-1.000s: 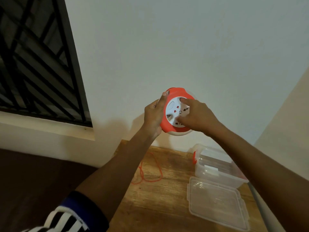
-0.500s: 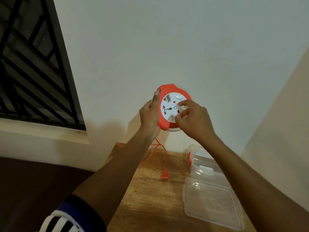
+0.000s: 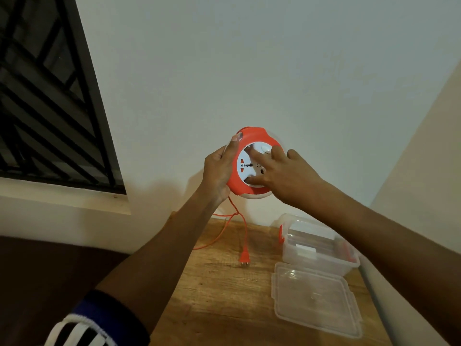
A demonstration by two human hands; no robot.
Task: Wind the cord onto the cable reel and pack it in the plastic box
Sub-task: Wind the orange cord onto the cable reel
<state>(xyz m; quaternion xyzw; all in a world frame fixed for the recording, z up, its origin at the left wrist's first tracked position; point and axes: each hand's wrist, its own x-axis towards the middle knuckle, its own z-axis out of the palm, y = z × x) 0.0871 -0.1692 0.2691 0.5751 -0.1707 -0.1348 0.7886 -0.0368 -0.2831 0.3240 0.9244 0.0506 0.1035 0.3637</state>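
We hold the cable reel, orange with a white socket face, up in front of the pale wall, above the far edge of the wooden table. Our left hand grips its left rim, fingers curled round the edge with one fingertip on the top of the orange housing. Our right hand lies over the white face with fingers spread and fairly straight, the tips pressing on the disc; it covers the right part of the reel, so we cannot tell what is under the palm.

The orange cord hangs from the bottom of the reel and loops down onto the table, partly hidden behind our left forearm. Its plug lies on the wood, near the middle of the table.

To the right of the plug stands the clear plastic box, open, with an orange latch on its left end, close against the right-hand wall. Its clear lid lies flat on the table just nearer to us. A barred window fills the far left.
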